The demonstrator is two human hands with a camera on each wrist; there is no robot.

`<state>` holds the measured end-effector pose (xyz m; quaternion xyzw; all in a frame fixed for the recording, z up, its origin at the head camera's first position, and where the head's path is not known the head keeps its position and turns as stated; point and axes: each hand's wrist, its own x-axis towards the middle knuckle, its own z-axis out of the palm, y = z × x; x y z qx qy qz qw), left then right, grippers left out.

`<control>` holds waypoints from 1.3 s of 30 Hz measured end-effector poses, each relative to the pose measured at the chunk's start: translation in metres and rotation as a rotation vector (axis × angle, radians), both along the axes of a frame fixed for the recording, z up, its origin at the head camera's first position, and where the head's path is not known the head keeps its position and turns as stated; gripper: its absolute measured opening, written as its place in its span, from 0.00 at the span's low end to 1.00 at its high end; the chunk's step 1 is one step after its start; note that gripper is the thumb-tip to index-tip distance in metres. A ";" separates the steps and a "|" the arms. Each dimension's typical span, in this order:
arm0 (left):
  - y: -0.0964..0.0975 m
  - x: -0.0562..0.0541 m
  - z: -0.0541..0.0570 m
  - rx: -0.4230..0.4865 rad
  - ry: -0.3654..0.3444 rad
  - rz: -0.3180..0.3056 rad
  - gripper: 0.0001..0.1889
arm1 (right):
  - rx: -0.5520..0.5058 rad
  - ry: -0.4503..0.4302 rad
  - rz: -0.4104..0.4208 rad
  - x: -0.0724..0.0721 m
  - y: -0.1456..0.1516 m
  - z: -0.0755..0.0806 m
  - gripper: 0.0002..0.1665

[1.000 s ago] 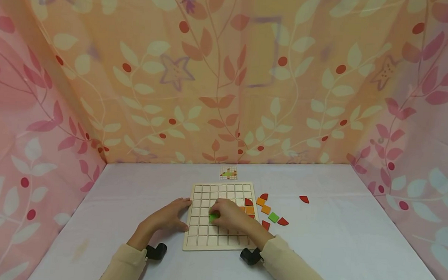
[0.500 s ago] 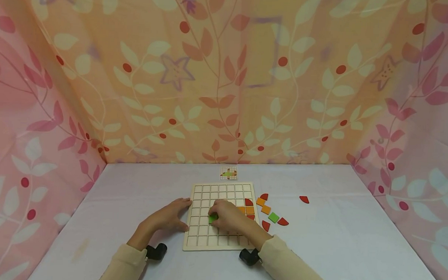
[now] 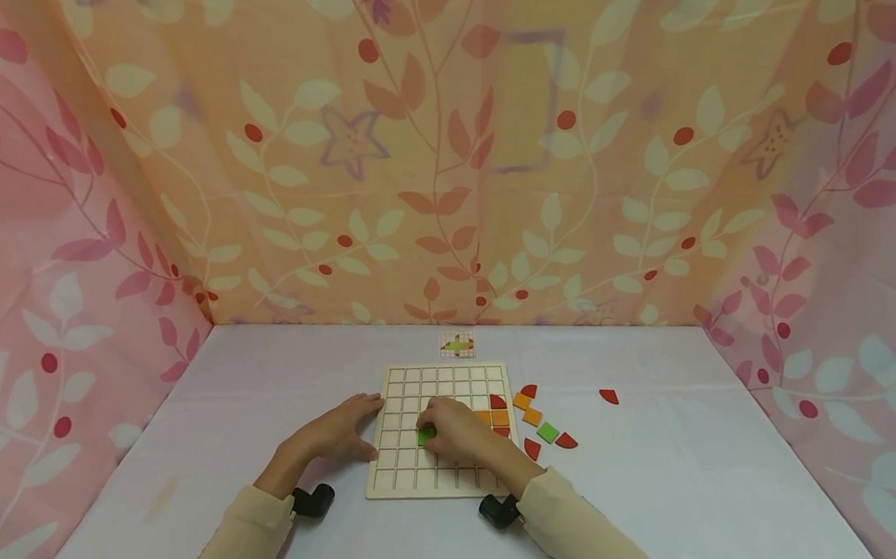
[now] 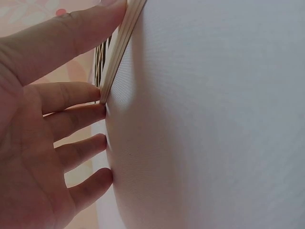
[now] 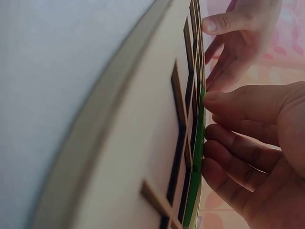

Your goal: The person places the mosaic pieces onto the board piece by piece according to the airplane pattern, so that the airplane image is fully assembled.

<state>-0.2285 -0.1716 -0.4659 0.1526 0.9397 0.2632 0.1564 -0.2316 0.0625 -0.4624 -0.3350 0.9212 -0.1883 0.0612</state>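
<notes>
The left hand [image 3: 342, 429] is spread, touching the board [image 3: 406, 459] at its left edge. The right hand [image 3: 458, 431] has fingertips on a green tile [image 3: 426, 438] on this board; whether they pinch, I cannot tell.

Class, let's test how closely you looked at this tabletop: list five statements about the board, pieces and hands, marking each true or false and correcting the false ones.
1. The left hand touches the edge of the grid board. True.
2. The right hand touches an orange square. False: its fingertips touch a green piece.
3. A small pattern card lies beyond the far edge of the board. True.
4. Everything loose lies left of the board. False: the loose pieces lie to its right.
5. One red rounded piece lies apart from the other loose pieces. True.
</notes>
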 end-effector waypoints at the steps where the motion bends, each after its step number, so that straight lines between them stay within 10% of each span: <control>1: 0.000 0.000 0.000 -0.002 0.002 -0.002 0.45 | 0.001 -0.001 -0.001 0.000 0.000 0.000 0.11; 39: 0.000 0.000 -0.003 0.010 0.018 -0.022 0.44 | -0.189 -0.061 -0.072 0.005 0.043 0.011 0.14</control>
